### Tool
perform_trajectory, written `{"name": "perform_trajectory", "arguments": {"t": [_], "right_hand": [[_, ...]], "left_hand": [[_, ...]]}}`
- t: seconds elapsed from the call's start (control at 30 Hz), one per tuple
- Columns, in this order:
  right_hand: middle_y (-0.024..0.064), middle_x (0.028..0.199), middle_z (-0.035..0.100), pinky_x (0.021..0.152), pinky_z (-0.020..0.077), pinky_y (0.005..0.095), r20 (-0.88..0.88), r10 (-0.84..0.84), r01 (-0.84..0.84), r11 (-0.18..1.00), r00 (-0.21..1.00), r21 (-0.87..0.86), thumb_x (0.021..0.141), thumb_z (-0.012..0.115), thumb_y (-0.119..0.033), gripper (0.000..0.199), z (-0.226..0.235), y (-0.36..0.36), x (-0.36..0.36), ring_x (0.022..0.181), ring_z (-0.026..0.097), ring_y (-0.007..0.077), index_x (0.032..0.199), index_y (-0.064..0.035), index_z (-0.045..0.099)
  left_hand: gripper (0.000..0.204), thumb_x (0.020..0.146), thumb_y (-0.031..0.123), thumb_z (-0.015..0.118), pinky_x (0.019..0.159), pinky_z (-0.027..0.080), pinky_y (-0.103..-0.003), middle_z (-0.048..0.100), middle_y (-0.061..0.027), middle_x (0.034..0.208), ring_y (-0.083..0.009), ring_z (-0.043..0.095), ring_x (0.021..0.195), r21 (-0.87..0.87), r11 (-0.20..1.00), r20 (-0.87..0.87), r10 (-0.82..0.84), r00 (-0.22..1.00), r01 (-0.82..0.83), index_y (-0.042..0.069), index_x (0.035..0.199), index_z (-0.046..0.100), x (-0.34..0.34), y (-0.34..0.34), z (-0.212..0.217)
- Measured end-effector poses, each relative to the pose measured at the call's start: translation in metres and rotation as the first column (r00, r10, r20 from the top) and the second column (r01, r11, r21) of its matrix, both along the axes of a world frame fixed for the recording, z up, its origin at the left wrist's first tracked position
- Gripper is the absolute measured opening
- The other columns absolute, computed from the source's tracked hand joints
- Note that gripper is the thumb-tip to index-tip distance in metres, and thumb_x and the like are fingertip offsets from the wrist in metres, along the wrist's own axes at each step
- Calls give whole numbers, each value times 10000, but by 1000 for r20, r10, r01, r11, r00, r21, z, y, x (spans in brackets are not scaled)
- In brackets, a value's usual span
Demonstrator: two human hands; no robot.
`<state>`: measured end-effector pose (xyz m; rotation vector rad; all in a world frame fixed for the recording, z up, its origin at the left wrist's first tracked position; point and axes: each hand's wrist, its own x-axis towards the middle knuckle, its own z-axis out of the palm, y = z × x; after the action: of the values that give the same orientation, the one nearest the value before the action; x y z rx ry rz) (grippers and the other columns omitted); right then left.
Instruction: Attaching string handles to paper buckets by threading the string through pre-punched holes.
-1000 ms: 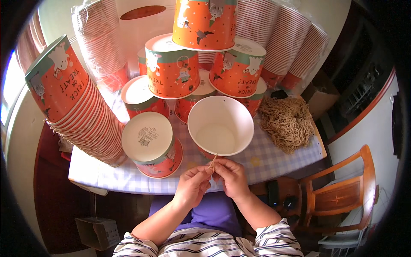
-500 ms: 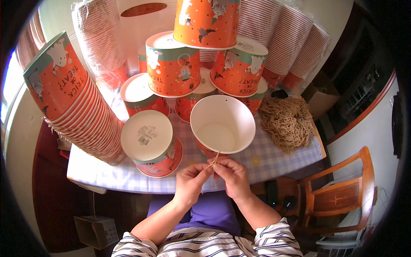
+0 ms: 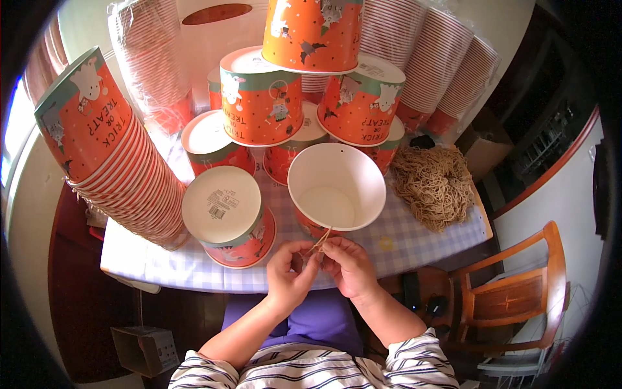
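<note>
An open orange paper bucket [image 3: 337,188] with a white inside stands upright on the checked tablecloth [image 3: 402,243], right in front of me. A short tan string [image 3: 319,240] runs from its near rim down to my hands. My left hand [image 3: 289,272] and my right hand [image 3: 348,264] meet just below the bucket, fingertips pinched together on the string.
Upside-down orange buckets [image 3: 265,97] are piled in a pyramid behind. One inverted bucket [image 3: 227,217] sits to the left, a long nested stack [image 3: 110,155] lies further left. A heap of tan strings [image 3: 433,185] lies at right. Wrapped cup stacks [image 3: 434,65] stand at the back; a wooden chair [image 3: 512,292] stands lower right.
The open bucket has tilted and shifted slightly toward me and to the right. Both hands stay together on the string at its rim.
</note>
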<state>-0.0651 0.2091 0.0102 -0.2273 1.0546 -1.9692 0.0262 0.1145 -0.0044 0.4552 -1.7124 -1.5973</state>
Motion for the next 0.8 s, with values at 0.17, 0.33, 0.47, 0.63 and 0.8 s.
{"name": "perform_trajectory", "arguments": {"t": [0.17, 0.33, 0.47, 0.63, 0.8], "right_hand": [[-16, 840, 644, 610, 404, 199, -57, -17, 17, 1000, 998, 9, 873, 642, -190, 117, -2, -1, 0, 666, 502, 47, 911, -80, 651], [-10, 859, 650, 611, 403, 200, -74, -42, 43, 999, 996, 18, 870, 644, -181, 111, 0, 0, 0, 681, 503, 48, 908, -77, 649], [-7, 867, 652, 615, 405, 203, -62, -43, 44, 999, 997, 5, 868, 643, -167, 99, 2, 1, 0, 689, 507, 48, 905, -75, 649], [-10, 866, 651, 618, 409, 205, -69, -59, 60, 998, 996, 20, 863, 646, -159, 91, -1, 1, 1, 701, 519, 48, 904, -78, 653], [-18, 861, 647, 618, 410, 206, -83, -57, 60, 998, 995, 31, 857, 653, -160, 92, -2, 1, 0, 710, 527, 47, 902, -81, 661]], "left_hand": [[219, 758, 12, 706, 469, 373, -202, 594, -46, 829, -55, 462, 547, -169, 985, -54, 26, 998, -35, 25, 956, 614, -3, -2, -1], [258, 729, -14, 705, 465, 381, -214, 594, -67, 862, -84, 471, 540, -308, 950, -96, 28, 995, -56, 30, 965, 611, -4, -5, -1], [282, 725, -50, 681, 496, 394, -198, 578, -84, 923, -76, 497, 614, -354, 927, -157, 70, 985, -123, 24, 977, 578, -3, -6, 2], [305, 699, -29, 719, 473, 401, -230, 599, -101, 933, -114, 490, 555, -423, 899, -180, 40, 983, -114, 41, 974, 608, -5, -8, -1], [257, 720, -32, 717, 469, 410, -229, 617, -101, 899, -120, 515, 566, -424, 899, -164, 47, 985, -113, 32, 947, 615, -7, -7, 1]]}}
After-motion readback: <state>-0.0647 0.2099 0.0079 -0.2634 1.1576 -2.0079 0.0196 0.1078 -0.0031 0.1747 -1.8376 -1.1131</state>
